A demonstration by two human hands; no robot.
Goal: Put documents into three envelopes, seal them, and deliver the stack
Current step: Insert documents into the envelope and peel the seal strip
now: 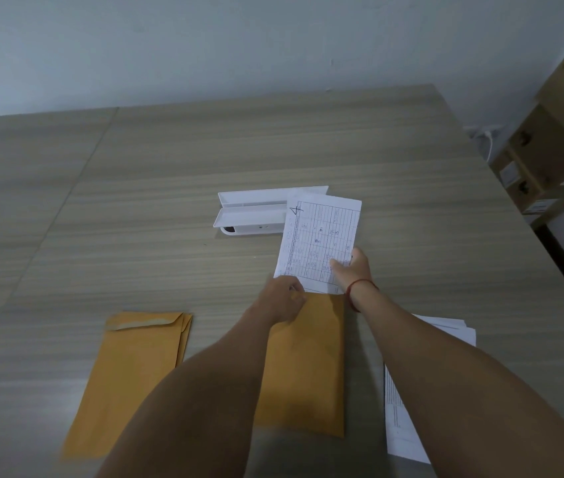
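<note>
The envelope [308, 367] being filled, tan and long, lies at lower centre of the frame on a wood-grain table [204, 150] that spans most of the view. Stacked cardboard boxes [556, 143] stand at the right edge, off the table. At lower left, two more tan envelopes [128, 374] lie overlapped with their flaps folded. A stack of white papers [397, 429] lies at lower right, partly under the right forearm. A white plastic tray [253, 208] sits at centre, beyond the hands.

A folded printed document [322, 236], gridded and handwritten, rises from the envelope's mouth, its top overlapping the tray's right end. The left hand [284, 298] has its fingers curled, pinching the envelope's top edge. The right hand [351, 269] grips the document's lower right corner, thumb on its face. A red string [359, 282] circles the right wrist.
</note>
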